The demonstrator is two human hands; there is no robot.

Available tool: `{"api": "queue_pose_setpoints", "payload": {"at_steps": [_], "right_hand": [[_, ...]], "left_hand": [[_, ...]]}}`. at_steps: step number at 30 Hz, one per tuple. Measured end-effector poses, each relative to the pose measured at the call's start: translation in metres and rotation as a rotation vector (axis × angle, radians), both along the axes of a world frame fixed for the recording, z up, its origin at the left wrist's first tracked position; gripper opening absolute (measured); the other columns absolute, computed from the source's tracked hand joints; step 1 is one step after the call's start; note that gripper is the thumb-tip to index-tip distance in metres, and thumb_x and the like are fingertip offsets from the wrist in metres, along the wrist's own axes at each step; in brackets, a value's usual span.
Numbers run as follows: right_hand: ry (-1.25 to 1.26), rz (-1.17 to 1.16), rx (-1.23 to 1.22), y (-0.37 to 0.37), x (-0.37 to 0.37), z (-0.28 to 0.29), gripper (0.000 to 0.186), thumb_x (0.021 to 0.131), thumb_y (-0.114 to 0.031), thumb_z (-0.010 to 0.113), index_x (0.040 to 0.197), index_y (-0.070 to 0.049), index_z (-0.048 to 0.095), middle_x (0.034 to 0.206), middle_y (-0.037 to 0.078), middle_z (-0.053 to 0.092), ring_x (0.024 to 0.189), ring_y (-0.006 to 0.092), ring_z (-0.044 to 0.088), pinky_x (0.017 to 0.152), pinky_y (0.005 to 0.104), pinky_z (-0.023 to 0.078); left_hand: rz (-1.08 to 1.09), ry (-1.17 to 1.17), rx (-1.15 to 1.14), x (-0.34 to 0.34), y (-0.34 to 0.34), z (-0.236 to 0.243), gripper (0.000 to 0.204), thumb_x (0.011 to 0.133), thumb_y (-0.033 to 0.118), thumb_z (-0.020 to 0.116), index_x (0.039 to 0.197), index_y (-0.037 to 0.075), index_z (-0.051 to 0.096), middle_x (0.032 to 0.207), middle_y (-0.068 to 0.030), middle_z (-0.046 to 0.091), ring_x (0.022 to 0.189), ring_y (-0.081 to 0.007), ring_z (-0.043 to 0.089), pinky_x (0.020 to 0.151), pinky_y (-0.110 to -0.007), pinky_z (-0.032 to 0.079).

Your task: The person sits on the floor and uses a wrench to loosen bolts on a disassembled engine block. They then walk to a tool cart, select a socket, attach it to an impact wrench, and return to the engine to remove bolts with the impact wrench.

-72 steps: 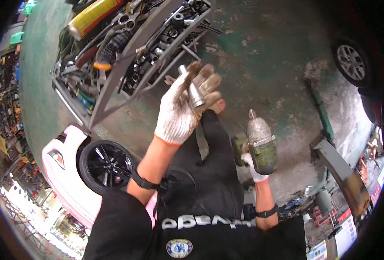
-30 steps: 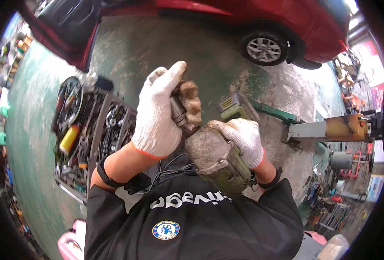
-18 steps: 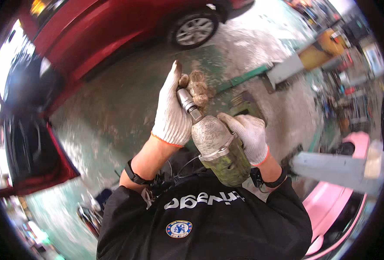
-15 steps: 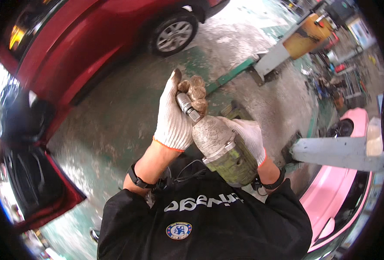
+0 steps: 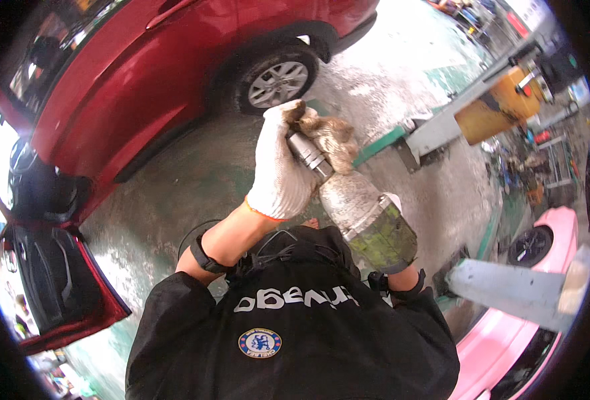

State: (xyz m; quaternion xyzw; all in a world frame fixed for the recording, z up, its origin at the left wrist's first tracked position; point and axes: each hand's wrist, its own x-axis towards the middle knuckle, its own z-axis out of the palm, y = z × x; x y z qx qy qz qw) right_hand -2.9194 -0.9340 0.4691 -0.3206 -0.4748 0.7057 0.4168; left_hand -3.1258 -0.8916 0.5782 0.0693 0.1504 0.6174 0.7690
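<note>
Socket [image 5: 306, 155] being seated on the nose of the impact wrench [image 5: 368, 223], held chest-high at centre frame. Left hand [image 5: 280, 170], white glove, wrapped shut around the socket and the wrench's front end, grimy fingertips [image 5: 331, 133] curled over the tip. Right hand [image 5: 391, 200] almost wholly hidden behind the wrench body; only a sliver of white glove showing, grip not readable. Wrench angled up and away, nose far-left, green housing near-right above the black sleeve.

Judged step: fitting or checking the socket, not yet driving anything. Next move calls for a firm push or twist until seated, then freeing the left hand from the tip before any trigger pull.

Surroundings: red car [image 5: 141, 87] far left, its wheel [image 5: 278, 83] just beyond the hands, open door [image 5: 61, 280] near left. Lift arm [image 5: 441, 130] with yellow unit [image 5: 501, 107] far right. Pink car [image 5: 528, 320] near right. Wet concrete floor [image 5: 175, 193].

Against half a second earlier: same grip, same wrench angle; view swung, red car's wheel now closer to the hands, pink car lower right.
</note>
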Motion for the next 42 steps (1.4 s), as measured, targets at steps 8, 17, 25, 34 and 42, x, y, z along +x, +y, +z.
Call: {"api": "queue_pose_setpoints", "payload": {"at_steps": [8,17,25,34,42], "right_hand": [[-0.409,0.670,0.382,0.084,-0.014,0.011,0.071,0.080,-0.014,0.070,0.142,-0.006,0.039,0.120,0.011,0.061,0.105,0.0205,0.060,0.100,0.0380,0.046],[-0.910,0.367,1.051,0.090,-0.045,-0.044,0.063,0.085,-0.026,0.064,0.143,-0.014,0.044,0.136,0.007,0.052,0.129,0.0229,0.042,0.113,0.0446,0.031],[-0.156,0.125,0.377,0.074,-0.046,0.017,0.043,0.091,-0.023,0.068,0.122,0.006,0.063,0.107,0.015,0.072,0.091,0.0177,0.072,0.082,0.0313,0.059],[-0.146,0.085,0.275,0.033,-0.063,0.044,0.039,0.089,-0.022,0.069,0.115,0.008,0.066,0.102,0.012,0.073,0.088,0.0166,0.071,0.080,0.0304,0.057],[-0.151,0.160,0.348,-0.037,-0.094,0.044,0.038,0.089,-0.021,0.069,0.114,0.008,0.066,0.103,0.010,0.072,0.089,0.0161,0.069,0.081,0.0302,0.056]], "left_hand": [[0.380,0.577,0.346,-0.021,0.046,-0.006,0.051,0.098,0.043,0.041,0.069,0.002,0.052,0.083,-0.0222,0.066,0.078,-0.0325,0.061,0.078,-0.039,0.048],[0.361,0.679,0.018,-0.050,0.041,0.005,0.061,0.096,0.052,0.039,0.056,0.007,0.048,0.049,-0.0107,0.046,0.045,-0.0165,0.035,0.043,-0.030,0.022],[0.489,0.524,-0.321,-0.053,0.032,0.013,0.054,0.099,0.048,0.047,0.060,0.009,0.050,0.052,-0.0059,0.049,0.042,-0.0159,0.039,0.038,-0.028,0.026],[0.047,0.199,-0.087,-0.081,-0.033,0.011,0.059,0.099,0.054,0.044,0.063,0.008,0.052,0.049,0.0000,0.038,0.039,-0.0139,0.034,0.036,-0.026,0.027],[0.103,0.411,-0.124,-0.103,-0.107,0.012,0.067,0.098,0.061,0.042,0.070,0.003,0.059,0.059,-0.0081,0.053,0.040,-0.0140,0.040,0.035,-0.026,0.027]]}}
